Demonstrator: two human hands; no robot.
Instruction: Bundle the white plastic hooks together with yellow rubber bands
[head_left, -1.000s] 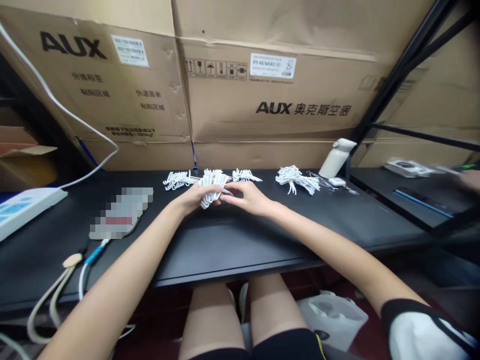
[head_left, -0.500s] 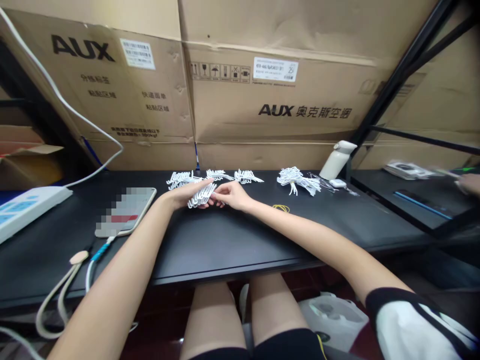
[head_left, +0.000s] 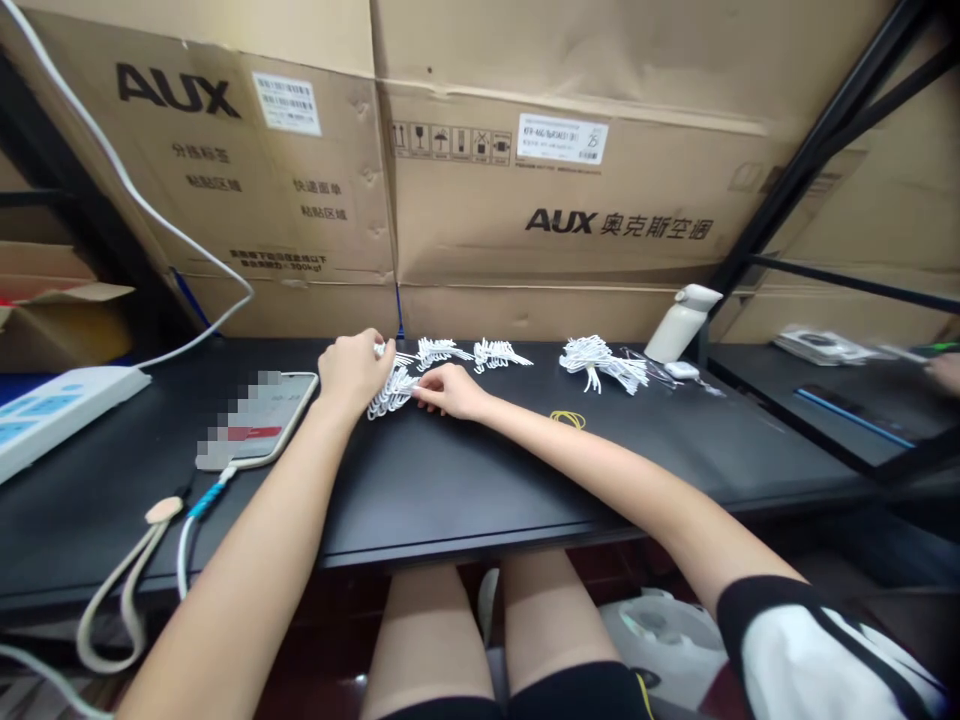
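On the black table (head_left: 465, 480), my left hand (head_left: 352, 370) is curled over the far-left bundle of small white hooked parts, fingers closed on it. My right hand (head_left: 448, 390) pinches the end of another bundle of white parts (head_left: 390, 393) that lies flat on the table between both hands. Two more bundles (head_left: 439, 351) (head_left: 499, 352) lie in a row just behind, and a looser white pile (head_left: 600, 360) sits further right. A yellow rubber band (head_left: 568, 418) lies right of my right forearm.
A phone (head_left: 259, 432) on a charging cable lies left of my hands. A white power strip (head_left: 60, 410) sits at far left. Brown cardboard boxes (head_left: 540, 200) wall the back. A white bottle (head_left: 679, 320) stands by a black rack post; another person's hand (head_left: 945, 372) shows at far right.
Both hands lowered the held bundle onto the table. My left hand then moved back and left onto the far-left bundle. The yellow rubber band is now uncovered.
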